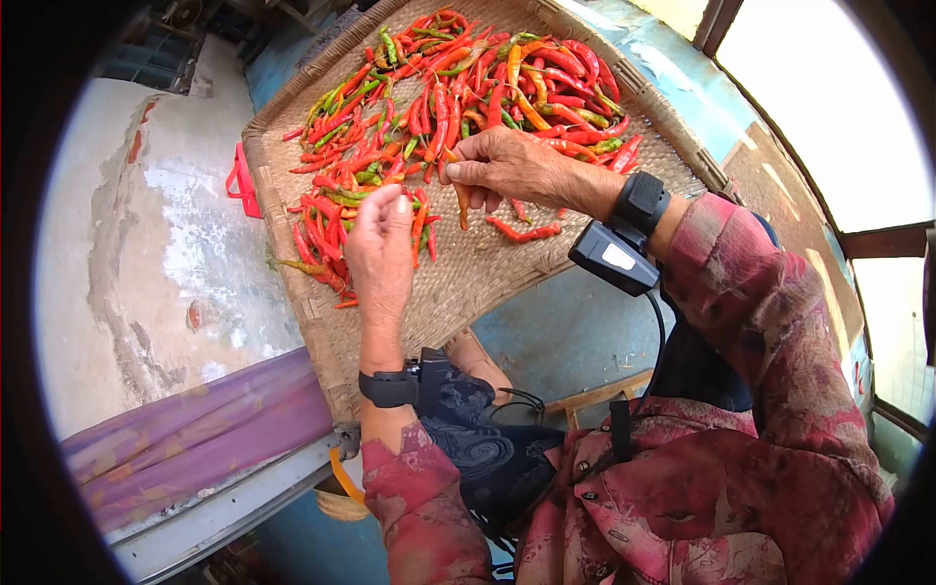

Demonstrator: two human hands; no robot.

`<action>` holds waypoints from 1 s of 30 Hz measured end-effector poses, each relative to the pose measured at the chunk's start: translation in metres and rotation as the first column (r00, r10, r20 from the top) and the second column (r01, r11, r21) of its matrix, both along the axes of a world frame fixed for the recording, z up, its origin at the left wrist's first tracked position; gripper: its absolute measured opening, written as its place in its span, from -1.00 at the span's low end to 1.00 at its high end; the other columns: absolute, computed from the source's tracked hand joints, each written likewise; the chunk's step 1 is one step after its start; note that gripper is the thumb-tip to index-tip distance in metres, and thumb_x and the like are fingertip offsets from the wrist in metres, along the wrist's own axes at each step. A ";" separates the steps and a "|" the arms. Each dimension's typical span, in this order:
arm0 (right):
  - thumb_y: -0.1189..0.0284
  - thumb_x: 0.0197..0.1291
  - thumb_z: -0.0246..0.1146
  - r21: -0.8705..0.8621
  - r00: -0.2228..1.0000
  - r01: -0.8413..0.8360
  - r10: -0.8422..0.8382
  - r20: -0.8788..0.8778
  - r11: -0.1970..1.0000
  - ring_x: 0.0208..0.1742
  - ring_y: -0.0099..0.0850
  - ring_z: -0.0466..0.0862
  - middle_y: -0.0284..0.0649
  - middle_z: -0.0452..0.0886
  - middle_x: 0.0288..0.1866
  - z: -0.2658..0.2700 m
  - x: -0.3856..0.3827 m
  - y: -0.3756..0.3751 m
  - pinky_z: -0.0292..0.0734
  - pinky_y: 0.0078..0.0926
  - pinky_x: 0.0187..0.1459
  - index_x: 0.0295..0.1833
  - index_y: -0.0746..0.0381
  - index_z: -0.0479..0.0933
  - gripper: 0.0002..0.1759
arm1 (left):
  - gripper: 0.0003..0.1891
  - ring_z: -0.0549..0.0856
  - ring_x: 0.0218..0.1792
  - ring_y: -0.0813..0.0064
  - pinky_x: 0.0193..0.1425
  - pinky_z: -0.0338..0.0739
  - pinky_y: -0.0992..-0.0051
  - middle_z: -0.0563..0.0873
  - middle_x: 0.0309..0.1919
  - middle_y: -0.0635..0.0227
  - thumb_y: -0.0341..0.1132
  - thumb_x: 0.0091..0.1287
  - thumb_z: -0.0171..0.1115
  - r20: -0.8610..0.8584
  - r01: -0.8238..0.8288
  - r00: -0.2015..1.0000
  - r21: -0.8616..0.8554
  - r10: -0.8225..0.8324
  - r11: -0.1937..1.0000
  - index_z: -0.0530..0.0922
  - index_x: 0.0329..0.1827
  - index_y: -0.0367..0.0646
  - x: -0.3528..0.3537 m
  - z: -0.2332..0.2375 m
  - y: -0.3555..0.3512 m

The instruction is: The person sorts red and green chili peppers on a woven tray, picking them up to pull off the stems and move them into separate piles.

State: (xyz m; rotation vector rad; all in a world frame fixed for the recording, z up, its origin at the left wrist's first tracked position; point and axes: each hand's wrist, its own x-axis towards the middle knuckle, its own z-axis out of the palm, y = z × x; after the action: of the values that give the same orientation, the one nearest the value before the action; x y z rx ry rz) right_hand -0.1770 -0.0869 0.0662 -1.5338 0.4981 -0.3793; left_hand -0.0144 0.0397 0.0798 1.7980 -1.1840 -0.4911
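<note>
My right hand (502, 166) pinches an orange-brown chili pepper (462, 203) between thumb and fingers, its tip pointing down. To its left, my left hand (380, 244) is raised over the near-left pile, thumb and fingers drawn together; whatever they hold, if anything, is hidden. Both hands are above a woven tray (468, 283). A large heap of red, orange and green chilies (556, 83) covers its far side, and a smaller pile (317, 229) lies beside my left hand. A single red chili (525, 232) rests on the weave below my right hand.
A raised woven rim (673, 122) edges the tray. Purple cloth (205, 439) hangs at the lower left, and a red plastic item (244, 183) is by the wall. Black bands circle both wrists; the right carries a boxy device (614, 258) with a cable.
</note>
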 end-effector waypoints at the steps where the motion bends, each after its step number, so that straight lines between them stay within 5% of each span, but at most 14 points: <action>1: 0.26 0.31 0.11 -0.018 1.000 -0.017 0.017 -0.009 1.000 -0.48 -0.65 0.56 -0.36 0.57 -0.47 0.001 0.002 0.001 0.52 -0.70 -0.47 -0.24 0.30 0.53 -0.70 | -0.68 0.62 -0.33 0.56 -0.21 0.51 0.54 0.66 -0.35 0.28 -0.20 0.34 0.14 0.024 0.079 0.997 0.029 -0.079 0.996 0.51 -0.03 -0.31 -0.020 0.003 0.000; 4: 0.27 0.29 0.15 0.070 0.991 -0.034 0.024 0.132 0.997 -0.46 -0.66 0.57 -0.37 0.56 -0.47 -0.005 0.012 0.005 0.53 -0.72 -0.45 -0.25 0.29 0.54 -0.73 | -0.71 0.63 -0.41 0.54 -0.30 0.50 0.49 0.66 -0.42 0.24 -0.21 0.34 0.14 0.060 0.179 0.981 0.106 -0.186 0.978 0.50 -0.13 -0.32 -0.040 0.000 -0.002; 9: 0.32 0.22 0.23 0.054 0.983 0.008 -0.017 0.183 0.999 -0.44 -0.62 0.61 -0.32 0.58 -0.49 -0.006 0.012 0.006 0.57 -0.63 -0.45 -0.30 0.33 0.53 -0.75 | -0.76 0.60 -0.50 0.53 -0.39 0.46 0.46 0.64 -0.51 0.26 -0.25 0.34 0.12 0.117 0.093 0.987 0.168 -0.114 0.981 0.50 -0.21 -0.30 -0.031 0.002 -0.001; 12: 0.31 0.22 0.21 -0.020 1.000 0.006 -0.006 0.021 1.000 -0.37 -0.51 0.63 -0.30 0.59 -0.46 -0.012 0.009 0.007 0.56 -0.54 -0.39 -0.16 0.32 0.52 -0.73 | -0.77 0.61 -0.52 0.52 -0.41 0.46 0.47 0.65 -0.54 0.27 -0.26 0.35 0.08 0.177 -0.018 0.984 0.020 0.014 1.000 0.52 -0.24 -0.29 -0.009 0.003 0.000; 13: 0.31 0.18 0.23 -0.382 0.997 -0.056 0.034 -0.065 0.922 -0.35 -0.39 0.64 -0.21 0.60 -0.44 -0.023 0.008 0.007 0.57 -0.44 -0.38 -0.13 0.33 0.51 -0.70 | -0.77 0.61 -0.51 0.52 -0.40 0.46 0.47 0.66 -0.53 0.26 -0.26 0.35 0.07 0.185 -0.076 0.979 -0.036 0.081 0.997 0.53 -0.24 -0.29 0.005 0.003 -0.001; 14: 0.31 0.13 0.25 -0.684 0.987 -0.138 0.039 -0.158 0.716 -0.33 -0.28 0.66 -0.13 0.61 -0.43 -0.034 0.006 0.005 0.57 -0.35 -0.36 -0.10 0.34 0.50 -0.66 | -0.77 0.62 -0.49 0.51 -0.39 0.46 0.46 0.67 -0.51 0.26 -0.26 0.35 0.06 0.209 -0.144 0.966 -0.059 0.154 0.988 0.53 -0.22 -0.29 0.021 0.005 0.000; 15: 0.32 0.06 0.26 -0.698 0.959 -0.242 0.058 -0.277 0.674 -0.29 -0.10 0.65 -0.01 0.60 -0.43 -0.029 0.000 0.011 0.55 -0.20 -0.31 -0.14 0.35 0.49 -0.67 | -0.76 0.62 -0.48 0.52 -0.37 0.46 0.45 0.68 -0.50 0.25 -0.26 0.36 0.05 0.294 -0.193 0.932 -0.092 0.211 0.977 0.54 -0.21 -0.29 0.034 0.013 0.003; 16: 0.32 0.06 0.26 -0.698 0.959 -0.241 0.056 -0.277 0.674 -0.29 -0.10 0.65 -0.01 0.60 -0.43 -0.031 -0.003 0.016 0.55 -0.20 -0.31 -0.14 0.35 0.49 -0.67 | -0.75 0.61 -0.52 0.47 -0.39 0.46 0.42 0.66 -0.55 0.27 -0.24 0.35 0.06 0.329 -0.271 0.893 -0.150 0.306 0.951 0.54 -0.20 -0.30 0.046 0.016 0.005; 18: 0.35 0.05 0.24 -0.708 0.796 -0.521 -0.027 -0.604 0.476 -0.33 -0.08 0.65 -0.02 0.59 -0.45 -0.037 -0.004 0.022 0.55 -0.17 -0.34 -0.23 0.32 0.48 -0.74 | -0.73 0.63 -0.38 0.35 -0.26 0.48 0.37 0.66 -0.39 0.19 -0.22 0.33 0.07 0.460 -0.373 0.810 -0.076 0.365 0.925 0.54 -0.15 -0.28 0.069 0.024 0.014; 19: 0.39 0.05 0.20 -0.735 0.806 -0.512 -0.047 -0.590 0.445 -0.36 -0.07 0.66 -0.03 0.59 -0.48 -0.040 -0.007 0.025 0.55 -0.13 -0.38 -0.30 0.31 0.46 -0.80 | -0.73 0.63 -0.38 0.35 -0.26 0.48 0.37 0.66 -0.39 0.19 -0.22 0.33 0.07 0.459 -0.374 0.810 -0.077 0.366 0.924 0.54 -0.15 -0.28 0.083 0.020 0.016; 21: 0.40 0.06 0.18 -0.736 0.805 -0.516 -0.044 -0.591 0.438 -0.37 -0.07 0.66 -0.03 0.59 -0.48 -0.046 -0.010 0.025 0.55 -0.13 -0.40 -0.30 0.31 0.47 -0.82 | -0.71 0.59 -0.16 0.22 -0.07 0.44 0.29 0.61 -0.20 0.10 -0.23 0.30 0.09 0.717 -0.405 0.533 -0.251 0.450 0.879 0.53 -0.06 -0.26 0.100 0.007 0.017; 27: 0.48 0.06 0.11 -0.757 0.825 -0.497 -0.040 -0.564 0.424 -0.37 -0.07 0.66 -0.03 0.58 -0.50 -0.044 -0.010 0.025 0.54 -0.11 -0.40 -0.33 0.32 0.48 -0.88 | -0.72 0.52 -0.01 0.19 0.09 0.37 0.28 0.56 -0.10 0.09 -0.28 0.28 0.11 0.508 -0.336 0.768 -0.196 0.389 0.921 0.51 -0.03 -0.26 0.062 0.019 0.006; 30: 0.51 0.03 0.12 -0.770 0.851 -0.444 -0.052 -0.523 0.458 -0.40 -0.08 0.65 -0.02 0.57 -0.50 -0.029 -0.009 0.016 0.54 -0.13 -0.41 -0.35 0.33 0.48 -0.89 | -0.75 0.59 -0.13 0.26 -0.04 0.45 0.33 0.60 -0.18 0.12 -0.28 0.30 0.12 0.704 -0.184 0.644 -0.239 0.300 0.953 0.52 -0.09 -0.27 0.033 0.017 -0.003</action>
State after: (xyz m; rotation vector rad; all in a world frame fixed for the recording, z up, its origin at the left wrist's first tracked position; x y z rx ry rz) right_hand -0.1856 -0.0705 0.0375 -2.7458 0.5099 -0.0052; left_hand 0.0184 0.0364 0.0963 2.0444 -1.4103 0.5505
